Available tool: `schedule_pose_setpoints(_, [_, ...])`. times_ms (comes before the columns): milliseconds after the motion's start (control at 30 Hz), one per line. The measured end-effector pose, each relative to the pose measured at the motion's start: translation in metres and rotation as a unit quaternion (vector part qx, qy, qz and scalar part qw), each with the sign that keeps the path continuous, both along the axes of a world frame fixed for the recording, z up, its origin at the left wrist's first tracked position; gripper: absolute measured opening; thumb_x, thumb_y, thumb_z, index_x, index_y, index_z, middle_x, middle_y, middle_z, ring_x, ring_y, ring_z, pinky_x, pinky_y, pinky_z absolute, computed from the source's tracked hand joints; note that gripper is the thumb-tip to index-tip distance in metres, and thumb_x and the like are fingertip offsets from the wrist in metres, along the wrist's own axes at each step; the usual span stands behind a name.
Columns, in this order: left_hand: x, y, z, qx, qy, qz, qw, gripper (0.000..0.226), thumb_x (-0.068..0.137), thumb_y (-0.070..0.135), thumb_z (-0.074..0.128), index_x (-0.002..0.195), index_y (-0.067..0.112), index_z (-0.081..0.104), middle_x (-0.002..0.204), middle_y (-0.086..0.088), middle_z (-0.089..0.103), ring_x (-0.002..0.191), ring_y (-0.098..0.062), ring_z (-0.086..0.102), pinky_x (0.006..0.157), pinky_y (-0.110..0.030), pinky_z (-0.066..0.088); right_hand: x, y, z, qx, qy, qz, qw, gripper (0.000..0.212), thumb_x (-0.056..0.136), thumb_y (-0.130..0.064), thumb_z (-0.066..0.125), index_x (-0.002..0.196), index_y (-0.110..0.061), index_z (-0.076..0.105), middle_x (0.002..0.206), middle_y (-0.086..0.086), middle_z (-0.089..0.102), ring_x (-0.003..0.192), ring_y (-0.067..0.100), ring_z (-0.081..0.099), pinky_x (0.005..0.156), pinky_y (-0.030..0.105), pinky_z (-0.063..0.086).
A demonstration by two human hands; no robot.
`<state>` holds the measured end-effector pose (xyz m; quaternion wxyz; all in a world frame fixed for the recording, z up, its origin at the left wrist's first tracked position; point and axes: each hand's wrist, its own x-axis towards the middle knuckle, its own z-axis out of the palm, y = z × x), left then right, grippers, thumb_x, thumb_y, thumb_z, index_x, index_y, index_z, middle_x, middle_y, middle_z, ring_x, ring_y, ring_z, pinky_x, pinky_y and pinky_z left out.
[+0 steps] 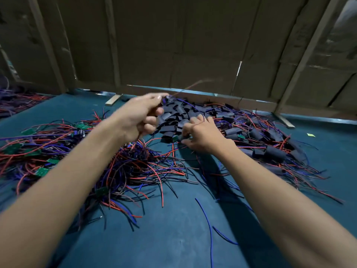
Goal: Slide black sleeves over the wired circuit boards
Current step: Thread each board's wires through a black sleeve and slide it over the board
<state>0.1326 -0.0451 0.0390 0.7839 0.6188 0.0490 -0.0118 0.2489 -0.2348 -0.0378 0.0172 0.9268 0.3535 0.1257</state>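
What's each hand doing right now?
Left hand: closed, pinching something small and blurred; cannot tell what.
Right hand: fingers spread, reaching into the black sleeves; no clear grip.

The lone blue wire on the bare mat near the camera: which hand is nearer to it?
Right. The right hand is above the blue wire; the left hand is farther up-left.

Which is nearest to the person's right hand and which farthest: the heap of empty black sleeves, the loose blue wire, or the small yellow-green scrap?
Measured from the right hand:
1. Heap of empty black sleeves, touching its fingers, just left.
2. Yellow-green scrap, far right on the mat.
3. Loose blue wire, toward the viewer, between the forearms.
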Motion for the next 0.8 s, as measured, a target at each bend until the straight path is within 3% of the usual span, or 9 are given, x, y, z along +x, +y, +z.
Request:
schedule_pose_setpoints(100, [-0.002, 0.006, -0.028, -0.214, 0.06, -0.024, 0.975, 0.027, 0.103, 0.015, 0.046, 0.126, 0.004, 0.054, 0.076, 0.004, 0.06, 0.054, 0.0, 0.033, 0.043, -0.013, 0.022, 0.007, 0.009, -0.003, -0.007, 0.064, 0.002, 0.998, 0.026, 0.097, -0.038, 0.062, 0.121, -0.028, 0.064, 0.123, 0.003, 0.063, 0.117, 0.029, 0.055, 0.087, 0.041, 0.024])
schedule_pose_setpoints(200, [-0.006, 0.008, -0.044, -0.284, 0.053, -0.046, 0.956, 0.043, 0.094, 0.005, 0.049, 0.137, -0.002, 0.051, 0.095, -0.003, 0.068, 0.065, -0.005, 0.046, 0.053, -0.014, 0.038, 0.014, 0.017, -0.007, -0.032, 0.073, -0.021, 0.997, 0.031, 0.101, -0.041, 0.056, 0.129, -0.03, 0.065, 0.125, 0.007, 0.063, 0.12, 0.032, 0.055, 0.088, 0.042, 0.026])
schedule_pose_setpoints(267, [-0.009, 0.003, -0.049, -0.276, 0.04, -0.057, 0.959, 0.036, 0.102, 0.016, 0.047, 0.136, 0.011, 0.058, 0.091, -0.001, 0.066, 0.062, -0.005, 0.05, 0.052, -0.018, 0.043, 0.017, 0.019, -0.008, -0.035, 0.081, -0.036, 0.995, 0.036, 0.101, -0.049, 0.054, 0.131, -0.033, 0.066, 0.125, 0.009, 0.061, 0.122, 0.034, 0.049, 0.094, 0.045, 0.031])
schedule_pose_setpoints(333, [-0.01, -0.002, -0.05, -0.257, 0.04, -0.061, 0.964, 0.032, 0.106, 0.027, 0.046, 0.134, 0.023, 0.06, 0.075, 0.004, 0.057, 0.053, -0.003, 0.04, 0.046, -0.017, 0.035, 0.018, 0.019, -0.006, -0.017, 0.09, -0.043, 0.995, 0.035, 0.099, -0.053, 0.056, 0.127, -0.037, 0.069, 0.122, 0.008, 0.061, 0.12, 0.036, 0.047, 0.088, 0.044, 0.028])
schedule_pose_setpoints(467, [-0.012, -0.008, -0.054, -0.246, 0.02, -0.02, 0.969, 0.032, 0.106, 0.017, 0.041, 0.131, 0.01, 0.059, 0.069, 0.008, 0.048, 0.057, -0.004, 0.029, 0.049, -0.017, 0.026, 0.012, 0.017, 0.004, 0.029, 0.122, -0.037, 0.991, 0.032, 0.09, -0.048, 0.073, 0.118, -0.032, 0.074, 0.114, 0.001, 0.072, 0.113, 0.03, 0.058, 0.085, 0.038, 0.029])
schedule_pose_setpoints(567, [-0.015, -0.013, -0.057, -0.246, -0.007, -0.016, 0.969, 0.029, 0.105, 0.011, 0.04, 0.125, 0.008, 0.061, 0.079, 0.005, 0.057, 0.064, -0.006, 0.048, 0.059, -0.018, 0.039, 0.005, 0.008, 0.019, 0.066, 0.11, -0.038, 0.991, 0.037, 0.084, -0.048, 0.078, 0.112, -0.024, 0.075, 0.109, 0.0, 0.075, 0.11, 0.028, 0.062, 0.085, 0.036, 0.031])
schedule_pose_setpoints(633, [-0.017, -0.015, -0.058, -0.237, -0.031, -0.016, 0.971, 0.026, 0.106, 0.016, 0.042, 0.12, 0.014, 0.064, 0.085, 0.001, 0.066, 0.073, -0.013, 0.064, 0.07, -0.028, 0.054, -0.007, -0.003, 0.027, 0.082, 0.069, -0.042, 0.993, 0.047, 0.087, -0.048, 0.076, 0.124, -0.019, 0.069, 0.114, 0.003, 0.073, 0.113, 0.031, 0.061, 0.089, 0.036, 0.034])
schedule_pose_setpoints(700, [-0.018, -0.016, -0.059, -0.242, -0.046, -0.02, 0.969, 0.023, 0.107, 0.02, 0.043, 0.119, 0.02, 0.062, 0.091, -0.001, 0.072, 0.084, -0.022, 0.072, 0.079, -0.041, 0.059, -0.027, -0.019, 0.029, 0.168, 0.027, -0.015, 0.985, 0.051, 0.088, -0.041, 0.077, 0.131, -0.016, 0.067, 0.114, 0.009, 0.071, 0.111, 0.033, 0.062, 0.095, 0.041, 0.044])
schedule_pose_setpoints(800, [-0.019, -0.018, -0.06, -0.249, -0.063, -0.027, 0.966, 0.025, 0.106, 0.017, 0.044, 0.125, 0.021, 0.06, 0.102, -0.004, 0.074, 0.1, -0.032, 0.073, 0.081, -0.053, 0.059, -0.069, -0.049, 0.017, 0.319, -0.065, 0.063, 0.943, 0.046, 0.081, -0.025, 0.085, 0.121, -0.005, 0.073, 0.103, 0.014, 0.073, 0.091, 0.031, 0.069, 0.082, 0.038, 0.055])
